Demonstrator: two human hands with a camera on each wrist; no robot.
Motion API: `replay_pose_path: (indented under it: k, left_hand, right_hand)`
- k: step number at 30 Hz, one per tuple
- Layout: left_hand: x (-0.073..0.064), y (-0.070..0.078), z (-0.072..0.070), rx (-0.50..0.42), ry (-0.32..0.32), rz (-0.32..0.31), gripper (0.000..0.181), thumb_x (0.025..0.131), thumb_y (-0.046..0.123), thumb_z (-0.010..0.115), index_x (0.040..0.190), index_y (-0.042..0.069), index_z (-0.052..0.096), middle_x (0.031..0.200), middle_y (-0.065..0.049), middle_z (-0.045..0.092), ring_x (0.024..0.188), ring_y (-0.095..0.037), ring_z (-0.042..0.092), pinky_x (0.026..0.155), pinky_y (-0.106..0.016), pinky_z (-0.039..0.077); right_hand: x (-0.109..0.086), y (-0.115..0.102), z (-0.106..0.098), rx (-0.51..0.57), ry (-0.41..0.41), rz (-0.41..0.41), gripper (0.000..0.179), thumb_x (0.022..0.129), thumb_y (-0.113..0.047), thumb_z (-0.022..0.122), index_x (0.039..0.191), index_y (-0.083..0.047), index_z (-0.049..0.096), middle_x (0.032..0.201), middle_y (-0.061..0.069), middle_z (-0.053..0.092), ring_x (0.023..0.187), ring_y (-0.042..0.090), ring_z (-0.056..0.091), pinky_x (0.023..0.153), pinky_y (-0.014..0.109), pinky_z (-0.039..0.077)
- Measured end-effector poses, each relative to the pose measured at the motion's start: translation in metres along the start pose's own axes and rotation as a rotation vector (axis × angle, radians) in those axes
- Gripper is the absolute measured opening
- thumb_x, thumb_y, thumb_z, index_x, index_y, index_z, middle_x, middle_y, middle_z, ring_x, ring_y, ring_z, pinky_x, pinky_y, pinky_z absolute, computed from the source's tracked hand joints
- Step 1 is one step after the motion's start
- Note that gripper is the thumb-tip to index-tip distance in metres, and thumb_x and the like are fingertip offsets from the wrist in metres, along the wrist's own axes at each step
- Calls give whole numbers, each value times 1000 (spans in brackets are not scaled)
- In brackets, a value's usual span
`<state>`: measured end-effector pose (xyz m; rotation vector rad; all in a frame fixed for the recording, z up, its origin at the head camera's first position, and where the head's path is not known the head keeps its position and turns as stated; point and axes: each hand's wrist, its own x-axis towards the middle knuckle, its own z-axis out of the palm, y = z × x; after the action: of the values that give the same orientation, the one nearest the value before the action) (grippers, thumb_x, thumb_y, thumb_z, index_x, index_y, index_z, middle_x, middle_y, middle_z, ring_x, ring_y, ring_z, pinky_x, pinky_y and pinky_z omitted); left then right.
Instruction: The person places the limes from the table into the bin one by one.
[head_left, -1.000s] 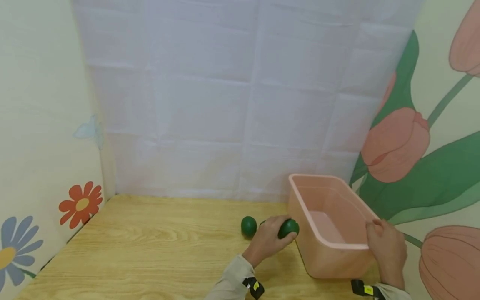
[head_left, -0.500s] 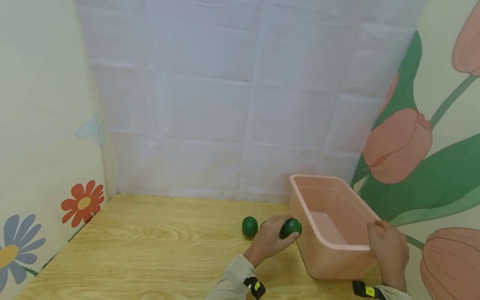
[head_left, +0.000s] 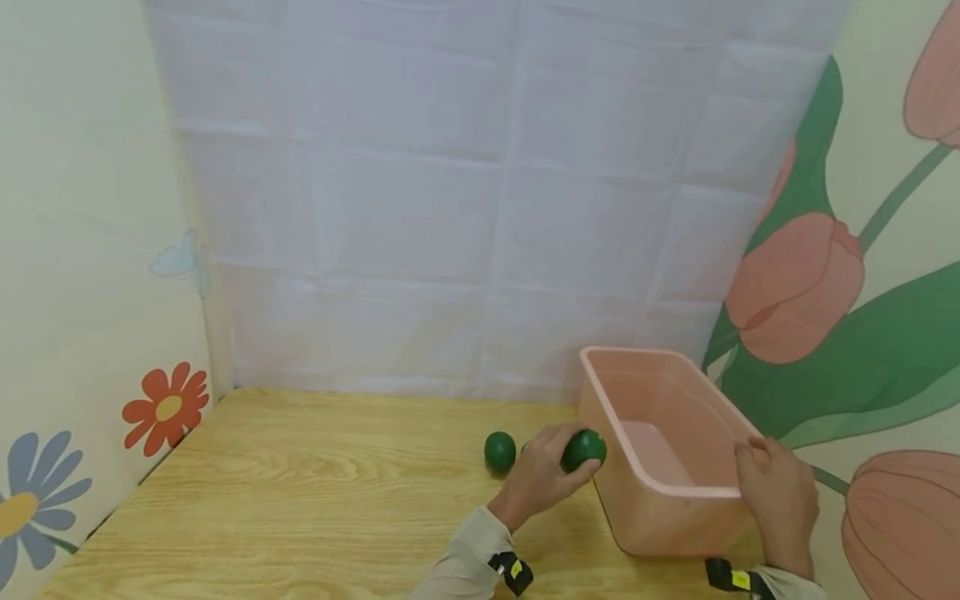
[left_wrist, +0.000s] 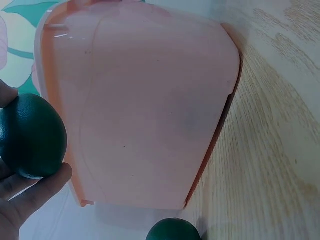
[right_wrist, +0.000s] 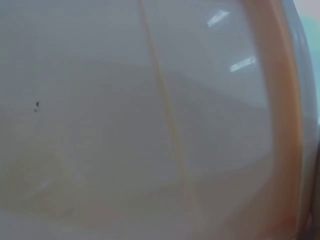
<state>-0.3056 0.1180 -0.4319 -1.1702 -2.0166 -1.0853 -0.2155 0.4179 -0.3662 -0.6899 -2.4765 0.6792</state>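
My left hand (head_left: pixel 542 468) grips a smooth, dark green, egg-shaped fruit (head_left: pixel 584 451) between thumb and fingers, just left of the pink plastic bin (head_left: pixel 637 454). In the left wrist view, the held fruit (left_wrist: pixel 32 136) is level with the bin's rim, in front of its side wall (left_wrist: pixel 150 105). A second green fruit (head_left: pixel 499 452) lies on the table left of that hand. My right hand (head_left: pixel 777 492) grips the bin's near right rim, thumb over the edge. The right wrist view shows only the bin's outer wall (right_wrist: pixel 110 125) up close, with no fingers in it.
The wood-grain table (head_left: pixel 300 492) extends to the left. A creased white cloth (head_left: pixel 412 208) hangs behind it. Flower-patterned walls stand at both sides, the right wall (head_left: pixel 900 367) close beside the bin.
My left hand has shifted slightly right and up with the green fruit, nearer the bin's rim. The right hand keeps its grip on the bin, which stays in place.
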Motion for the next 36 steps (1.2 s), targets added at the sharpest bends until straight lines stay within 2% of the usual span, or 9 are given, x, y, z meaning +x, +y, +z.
replay_pose_path:
  k: [12,18,23,31,36]
  left_hand:
    - [4,3,1,8,53,14,45,95,32,69,129,5,58,114,-10,65,99,-17,65,77,-22,55]
    - [5,4,1,-30,76,7,44,94,30,70,130,8,57,119,-8,64,105,-18,63,83,-24,55]
    - [9,4,1,-36,82,39,41,95,29,69,130,10,57,122,-7,63,110,-19,61,86,-24,54]
    - [10,3,3,2,126,69,43,94,32,70,130,10,59,123,-12,62,108,-22,63,80,-20,55]
    - [11,5,3,12,134,65,43,94,32,70,131,12,60,122,-10,62,107,-21,63,80,-19,55]
  right_hand:
    - [3,-1,-1,2,-28,5,58,101,-44,40,132,0,59,135,35,51,108,58,52,78,66,45]
    - [1,1,0,-7,-13,-3,56,100,-43,42,130,1,60,135,35,51,109,59,51,79,67,45]
    - [1,1,2,-6,-2,3,56,100,-43,42,129,1,61,133,36,52,108,59,52,80,67,44]
    - [0,0,1,5,8,9,56,100,-43,42,129,1,61,133,35,52,107,59,53,79,67,45]
    - [0,0,1,0,-3,4,57,101,-44,41,130,1,61,134,35,52,106,59,53,79,66,45]
